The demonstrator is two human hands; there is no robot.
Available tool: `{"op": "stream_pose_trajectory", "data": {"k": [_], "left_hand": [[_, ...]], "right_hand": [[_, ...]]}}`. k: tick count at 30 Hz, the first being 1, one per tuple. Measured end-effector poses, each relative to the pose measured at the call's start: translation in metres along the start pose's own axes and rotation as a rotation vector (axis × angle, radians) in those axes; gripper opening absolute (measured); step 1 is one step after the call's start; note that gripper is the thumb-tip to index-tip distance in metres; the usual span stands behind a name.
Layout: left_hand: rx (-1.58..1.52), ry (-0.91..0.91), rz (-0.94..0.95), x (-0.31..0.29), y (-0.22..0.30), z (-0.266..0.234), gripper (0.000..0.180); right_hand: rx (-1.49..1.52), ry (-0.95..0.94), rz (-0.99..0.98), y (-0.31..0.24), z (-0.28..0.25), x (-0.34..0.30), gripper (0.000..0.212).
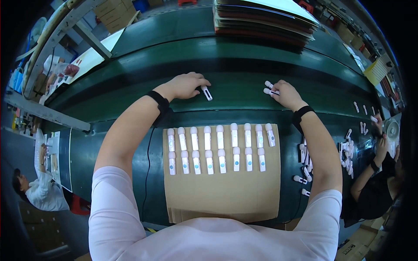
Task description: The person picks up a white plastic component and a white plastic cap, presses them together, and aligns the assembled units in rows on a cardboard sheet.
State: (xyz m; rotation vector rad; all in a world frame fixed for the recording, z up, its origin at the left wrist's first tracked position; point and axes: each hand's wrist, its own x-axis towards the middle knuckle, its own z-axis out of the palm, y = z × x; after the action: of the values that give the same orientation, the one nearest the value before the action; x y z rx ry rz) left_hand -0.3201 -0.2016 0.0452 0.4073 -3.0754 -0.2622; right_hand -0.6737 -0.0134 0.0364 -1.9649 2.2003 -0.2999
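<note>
Over the green work surface, my left hand (185,85) is closed with its fingertips on the top end of a small white wand-shaped device (207,94), whose dark strip faces up. Farther right, my right hand (288,95) pinches a similar white device (270,92) with a pale pink round head. Another such device (268,84) lies just beyond it, against or close to the fingers. Between my forearms, a brown cardboard sheet (222,193) carries two rows of these devices (207,138), round heads pointing away from me.
Loose devices (347,152) lie in a pile beside my right forearm. A thin black cable (148,174) runs left of the cardboard. Stacked sheets (265,24) stand at the far side. One person (383,174) works at right, another (43,191) sits at left. A metal frame (52,111) rises at left.
</note>
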Motion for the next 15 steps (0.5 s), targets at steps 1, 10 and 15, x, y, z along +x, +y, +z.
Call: {"op": "stream_pose_trajectory", "data": {"k": [1, 10, 15], "left_hand": [[-0.004, 0.000, 0.004, 0.003, -0.001, 0.002, 0.024], [-0.226, 0.033, -0.345, -0.043, 0.002, -0.016, 0.017], [-0.696, 0.212, -0.424, -0.098, 0.070, -0.043, 0.014]], "right_hand": [[0.000, -0.003, 0.015, -0.004, -0.003, -0.006, 0.018], [0.068, 0.245, 0.048, -0.010, -0.051, -0.155, 0.020], [0.132, 0.207, 0.292, 0.000, -0.048, -0.251, 0.018]]}}
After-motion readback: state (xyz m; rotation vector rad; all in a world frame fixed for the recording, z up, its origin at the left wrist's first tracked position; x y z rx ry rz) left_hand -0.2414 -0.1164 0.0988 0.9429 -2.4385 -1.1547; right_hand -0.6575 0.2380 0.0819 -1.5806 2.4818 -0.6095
